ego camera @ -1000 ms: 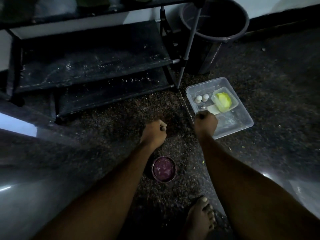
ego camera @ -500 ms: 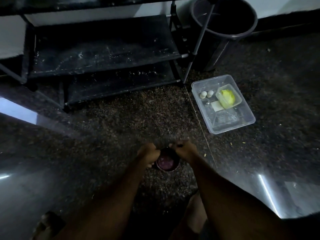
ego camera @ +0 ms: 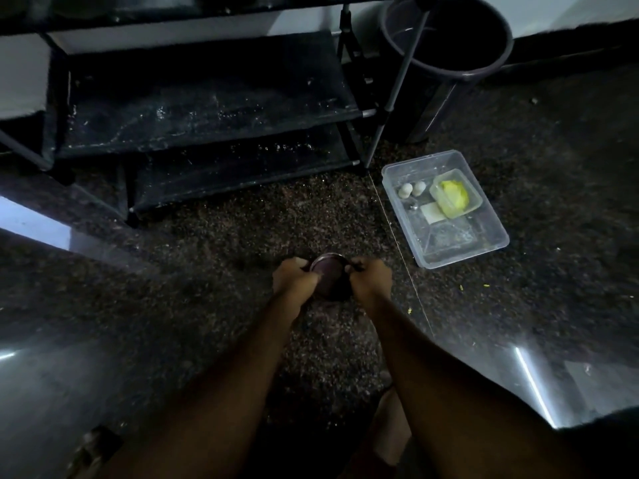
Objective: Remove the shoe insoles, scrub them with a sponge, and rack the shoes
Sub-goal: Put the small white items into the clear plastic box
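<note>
Between both hands (ego camera: pixel 332 283), a small unlabelled bowl (ego camera: pixel 329 276).

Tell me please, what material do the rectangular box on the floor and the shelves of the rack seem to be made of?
The box looks like clear, glossy plastic: you can see its contents and the floor through its walls. The rack shelves look like dark fabric or mesh stretched between thin metal tubes; they sag slightly and glisten in spots, perhaps wet. The dim light leaves this uncertain.

Open speckled floor (ego camera: pixel 214 257) between shoe rack (ego camera: pixel 207 108) and hands, clear plastic box (ego camera: pixel 446 209) at right.
</note>
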